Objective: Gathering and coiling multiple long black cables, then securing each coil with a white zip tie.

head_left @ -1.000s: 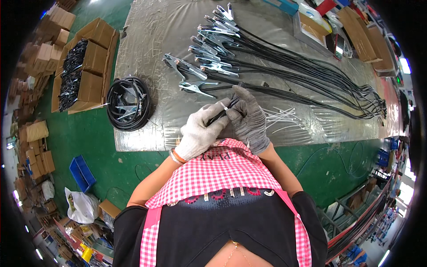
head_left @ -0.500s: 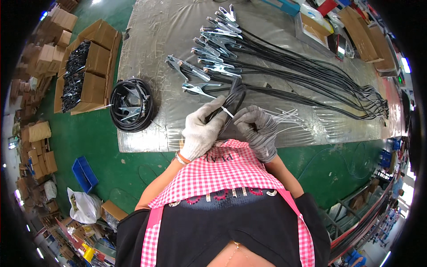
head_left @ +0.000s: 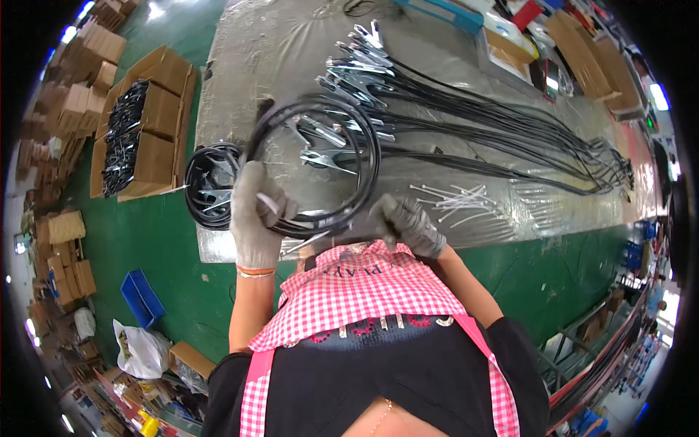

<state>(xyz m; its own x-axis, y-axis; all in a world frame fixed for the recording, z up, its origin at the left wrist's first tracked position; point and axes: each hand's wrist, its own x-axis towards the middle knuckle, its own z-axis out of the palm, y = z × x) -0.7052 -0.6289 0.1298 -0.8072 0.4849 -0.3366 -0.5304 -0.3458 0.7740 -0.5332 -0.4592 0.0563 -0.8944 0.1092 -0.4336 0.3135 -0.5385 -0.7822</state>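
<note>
My left hand [head_left: 256, 218], in a pale work glove, grips a coil of black cable [head_left: 373, 156] at its lower left. The coil is raised over the table in a wide ring, slightly blurred. A white cable tie [head_left: 307, 242] sticks out below it. My right hand [head_left: 413, 224], in a grey glove, is by the coil's lower right; its fingers are bent and smeared, and whether they touch anything is unclear. Behind the ring lie metal spring clamps [head_left: 331, 158] on long black cables [head_left: 495, 131]. Loose white cable ties [head_left: 459, 202] lie right of my hands.
A stack of coiled cables with clamps [head_left: 211, 186] sits at the left edge of the plastic-covered table [head_left: 247, 58]. Beyond are cardboard boxes of black parts [head_left: 156, 102] and a blue bin [head_left: 143, 298] on the green floor. An open carton [head_left: 506, 54] stands at the far right.
My left hand has moved left, carrying the coil, which now shows as a wide ring. My right hand has come off the tie and stayed near the table's front edge.
</note>
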